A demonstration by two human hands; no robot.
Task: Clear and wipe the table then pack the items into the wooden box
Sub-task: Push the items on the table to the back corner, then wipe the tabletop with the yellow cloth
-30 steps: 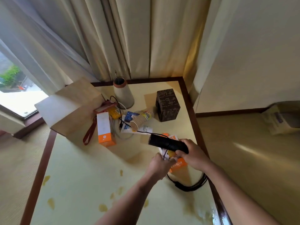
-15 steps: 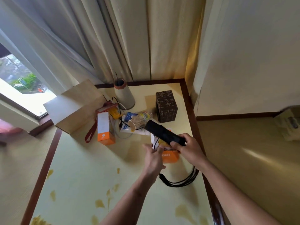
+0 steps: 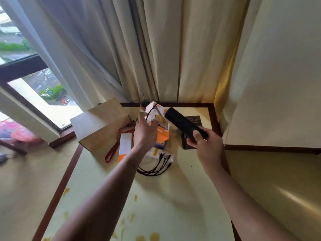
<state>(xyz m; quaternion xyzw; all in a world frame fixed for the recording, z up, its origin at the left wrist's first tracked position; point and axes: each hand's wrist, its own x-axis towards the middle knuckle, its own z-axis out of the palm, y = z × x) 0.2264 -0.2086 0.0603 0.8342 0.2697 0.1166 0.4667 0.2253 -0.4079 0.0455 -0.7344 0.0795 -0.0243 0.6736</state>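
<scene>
My right hand grips a black cylinder, tilted up to the left above the table. My left hand holds a white and orange carton lifted off the table, with a thin black cord looped over its top. Below them a bundle of black cables lies on the pale yellow table. The wooden box stands at the table's back left corner. A second orange and white carton lies beside the box. A dark patterned cube is partly hidden behind my right hand.
A red strap lies by the wooden box. Yellow stains mark the table's near part. Curtains hang behind the table, a wall stands to the right, and a window is at the left. A brown-rimmed tube peeks out behind the lifted carton.
My left hand took hold of the white and orange carton and lifted it off the table. My right hand raised the black cylinder up and back. The cables now lie uncovered.
</scene>
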